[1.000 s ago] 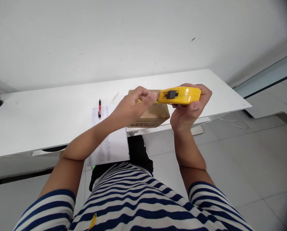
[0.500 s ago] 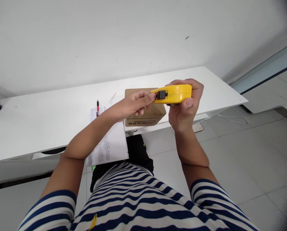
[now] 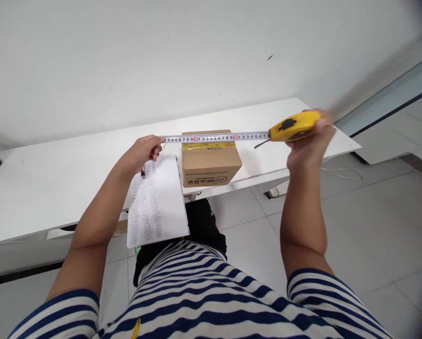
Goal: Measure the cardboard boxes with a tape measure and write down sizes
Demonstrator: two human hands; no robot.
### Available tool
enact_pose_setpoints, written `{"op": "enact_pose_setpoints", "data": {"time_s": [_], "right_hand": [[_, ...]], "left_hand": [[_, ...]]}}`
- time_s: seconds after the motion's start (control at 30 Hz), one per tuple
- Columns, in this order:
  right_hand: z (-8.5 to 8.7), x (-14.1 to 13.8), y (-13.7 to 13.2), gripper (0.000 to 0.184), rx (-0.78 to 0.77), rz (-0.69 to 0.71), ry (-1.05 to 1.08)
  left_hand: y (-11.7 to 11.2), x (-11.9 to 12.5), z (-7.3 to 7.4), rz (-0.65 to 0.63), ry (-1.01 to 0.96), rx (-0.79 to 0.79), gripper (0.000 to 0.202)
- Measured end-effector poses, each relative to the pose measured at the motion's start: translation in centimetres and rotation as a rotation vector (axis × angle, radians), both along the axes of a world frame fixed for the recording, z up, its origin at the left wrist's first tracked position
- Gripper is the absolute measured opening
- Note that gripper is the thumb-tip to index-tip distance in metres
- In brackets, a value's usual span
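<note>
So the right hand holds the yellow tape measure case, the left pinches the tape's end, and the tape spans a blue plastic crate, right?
No: in the head view the tape spans a brown cardboard box, not a blue crate. The right hand does hold the yellow case and the left hand pinches the tape's end.

White desk (image 3: 55, 174) against white wall (image 3: 161, 56), grey tiled floor (image 3: 373, 226).
</note>
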State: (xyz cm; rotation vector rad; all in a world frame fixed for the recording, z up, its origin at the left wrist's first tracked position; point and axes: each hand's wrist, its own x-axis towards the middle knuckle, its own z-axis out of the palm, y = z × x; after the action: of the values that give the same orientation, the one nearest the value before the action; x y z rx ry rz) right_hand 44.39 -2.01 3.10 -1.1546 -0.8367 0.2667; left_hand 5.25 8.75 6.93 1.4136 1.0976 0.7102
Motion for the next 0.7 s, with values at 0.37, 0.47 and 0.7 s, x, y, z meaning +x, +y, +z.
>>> {"op": "enact_pose_setpoints", "data": {"time_s": [0.37, 0.47, 0.7], "right_hand": [[-2.9, -4.7, 3.7, 0.053, -0.165, 0.204, 0.053], [-2.9, -4.4, 3.6, 0.051, -0.186, 0.212, 0.067], [-3.2, -4.3, 3.6, 0.05, -0.165, 0.218, 0.07]], "left_hand": [[0.5, 5.5, -2.1, -0.101, 0.27, 0.006, 0.039], [0.3, 5.4, -2.1, -0.109, 0.269, 0.01, 0.04], [0.4, 5.2, -2.3, -0.118, 0.246, 0.006, 0.041]]}}
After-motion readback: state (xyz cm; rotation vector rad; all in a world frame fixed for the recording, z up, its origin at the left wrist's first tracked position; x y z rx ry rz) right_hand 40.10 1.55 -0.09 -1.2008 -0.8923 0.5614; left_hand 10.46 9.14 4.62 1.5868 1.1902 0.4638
